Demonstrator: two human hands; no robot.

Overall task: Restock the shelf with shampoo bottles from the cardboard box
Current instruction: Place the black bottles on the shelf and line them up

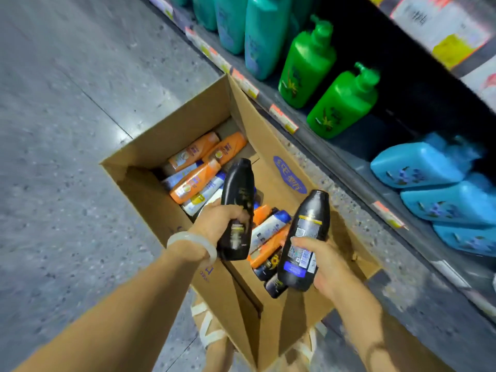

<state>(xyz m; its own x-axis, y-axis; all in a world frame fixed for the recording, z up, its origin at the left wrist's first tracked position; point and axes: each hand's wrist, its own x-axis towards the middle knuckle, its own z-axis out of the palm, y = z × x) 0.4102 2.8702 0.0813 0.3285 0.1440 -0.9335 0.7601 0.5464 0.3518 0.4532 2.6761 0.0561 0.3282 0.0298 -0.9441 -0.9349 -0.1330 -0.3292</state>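
left hand (218, 220): grips left black bottle (237, 208), long axis pointing far.
right hand (326, 265): grips right black bottle (304, 240), nearer the shelf (357, 167) to the right.

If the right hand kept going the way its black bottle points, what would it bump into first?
Probably the box flap. The right hand aims its black bottle up and away, over the open box toward the shelf edge. Depth is unclear, so it might pass above the flap and reach the shelf.
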